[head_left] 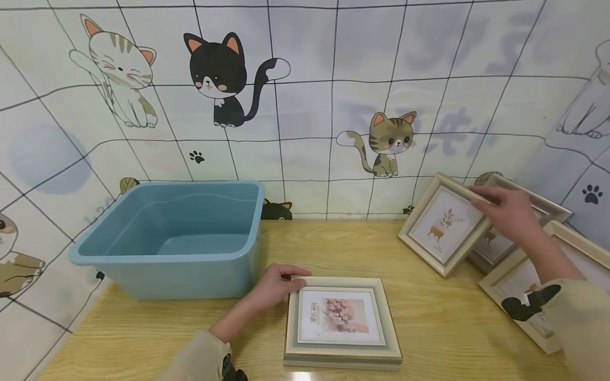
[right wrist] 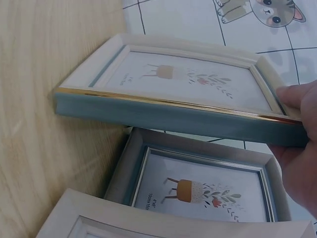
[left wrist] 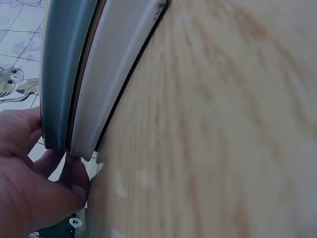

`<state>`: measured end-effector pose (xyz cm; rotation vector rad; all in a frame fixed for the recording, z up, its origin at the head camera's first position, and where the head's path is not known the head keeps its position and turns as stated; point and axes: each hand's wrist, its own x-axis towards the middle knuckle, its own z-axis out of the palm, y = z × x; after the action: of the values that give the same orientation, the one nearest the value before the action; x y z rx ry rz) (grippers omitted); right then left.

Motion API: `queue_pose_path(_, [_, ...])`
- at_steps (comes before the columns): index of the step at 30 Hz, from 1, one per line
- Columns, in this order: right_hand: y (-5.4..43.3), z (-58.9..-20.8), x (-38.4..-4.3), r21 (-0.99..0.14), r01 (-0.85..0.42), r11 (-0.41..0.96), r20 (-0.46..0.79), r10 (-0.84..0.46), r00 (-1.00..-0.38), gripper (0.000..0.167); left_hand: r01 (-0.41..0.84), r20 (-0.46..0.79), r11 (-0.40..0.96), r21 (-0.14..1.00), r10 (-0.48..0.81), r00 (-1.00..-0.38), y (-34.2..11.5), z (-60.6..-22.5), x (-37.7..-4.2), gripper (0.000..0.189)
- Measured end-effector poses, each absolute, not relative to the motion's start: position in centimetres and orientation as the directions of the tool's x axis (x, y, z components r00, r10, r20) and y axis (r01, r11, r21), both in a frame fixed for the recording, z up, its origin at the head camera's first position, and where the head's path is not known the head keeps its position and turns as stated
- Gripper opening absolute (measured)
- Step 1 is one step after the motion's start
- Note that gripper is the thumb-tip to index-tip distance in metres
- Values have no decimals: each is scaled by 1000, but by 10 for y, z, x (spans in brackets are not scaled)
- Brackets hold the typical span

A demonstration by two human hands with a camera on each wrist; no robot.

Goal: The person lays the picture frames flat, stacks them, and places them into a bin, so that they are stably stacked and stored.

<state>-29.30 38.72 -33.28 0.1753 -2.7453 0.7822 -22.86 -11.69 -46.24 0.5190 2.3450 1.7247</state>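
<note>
Two stacked picture frames (head_left: 344, 354) lie flat on the wooden table, the upper one showing a pink flower print. At their far left corner, my left hand (head_left: 274, 290) grips the stack, thumb over the top frame and fingers curled at its side. My right hand (head_left: 512, 211) pinches the upper corner of a cream picture frame (head_left: 445, 225) with a plant-pot print. That frame stands tilted, its gold and blue-green edge showing in the right wrist view. Behind it leans a similar greyish frame (right wrist: 198, 191); a larger cream frame (head_left: 543, 338) sits nearer, partly hidden by my right arm.
An open blue plastic tub (head_left: 167, 275) stands on the table at the left. Bare wood of the table (head_left: 443, 317) lies between the stack and the leaning frames. A cat-patterned backdrop (head_left: 305, 116) rises behind the table and along its sides.
</note>
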Motion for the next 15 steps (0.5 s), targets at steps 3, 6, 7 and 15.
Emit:
queue_pose_path(3, [385, -334, -286, -502, -176, 847, 298, -22, -954, 52, 169, 59, 258, 951, 387, -920, -117, -462, -229, 24])
queue_pose_path(6, [382, -335, -281, -515, -175, 839, 313, -6, -950, 52, 165, 54, 257, 952, 389, -920, -117, -460, -229, 24])
queue_pose_path(7, [380, -335, -279, -519, -175, 837, 321, 1, -947, 52, 167, 57, 259, 951, 387, -921, -118, -460, -229, 24])
queue_pose_path(15, [382, -334, -258, -630, -159, 760, 366, 110, -924, 51, 190, 76, 258, 947, 394, -916, -118, -458, -227, 25])
